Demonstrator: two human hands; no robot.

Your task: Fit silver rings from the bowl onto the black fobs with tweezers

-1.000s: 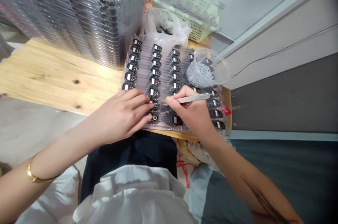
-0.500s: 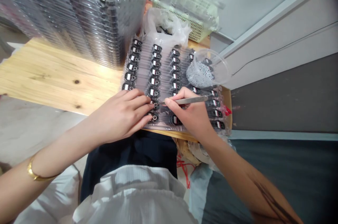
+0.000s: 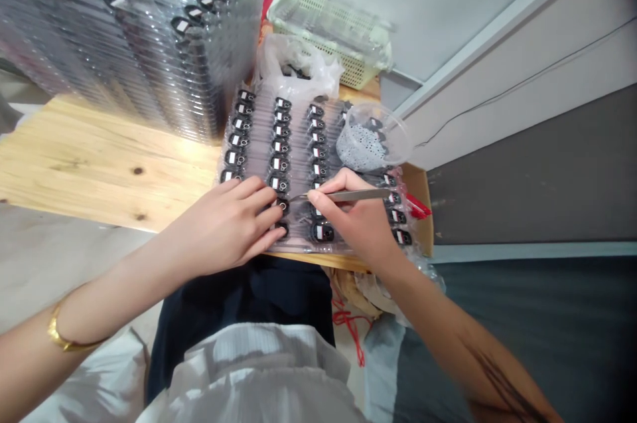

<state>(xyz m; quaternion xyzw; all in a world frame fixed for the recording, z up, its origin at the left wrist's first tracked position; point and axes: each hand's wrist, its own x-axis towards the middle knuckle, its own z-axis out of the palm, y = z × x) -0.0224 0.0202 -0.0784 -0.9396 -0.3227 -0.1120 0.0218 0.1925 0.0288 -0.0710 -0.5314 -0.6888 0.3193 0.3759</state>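
Note:
My left hand [image 3: 233, 220] lies over the lower left of a clear plastic tray [image 3: 253, 164], fingers stretched out and fingertips touching small black parts near the front edge. In my right hand [image 3: 355, 214] I pinch a pair of metal tweezers [image 3: 358, 195]. Their tips point left, close to a black part with a metal ring [image 3: 283, 206] beside my left fingers; whether they grip anything is too small to see. Rows of similar black parts with white labels [image 3: 279, 164] fill the tray. A clear round tub [image 3: 361, 144] of small grey rings or beads sits on its right side.
Tall stacked plastic trays [image 3: 149, 44] of black parts stand at the back left on the wooden table [image 3: 99, 157]. Behind the working tray are a crumpled plastic bag [image 3: 298, 74] and a pale green basket [image 3: 363, 71]. A red item [image 3: 418, 206] lies at the right edge, near a wall.
The whole view has shifted, so the tray, tub and basket appear farther left and lower. My hands keep nearly the same position at the tray, and the tweezers stay in my right hand.

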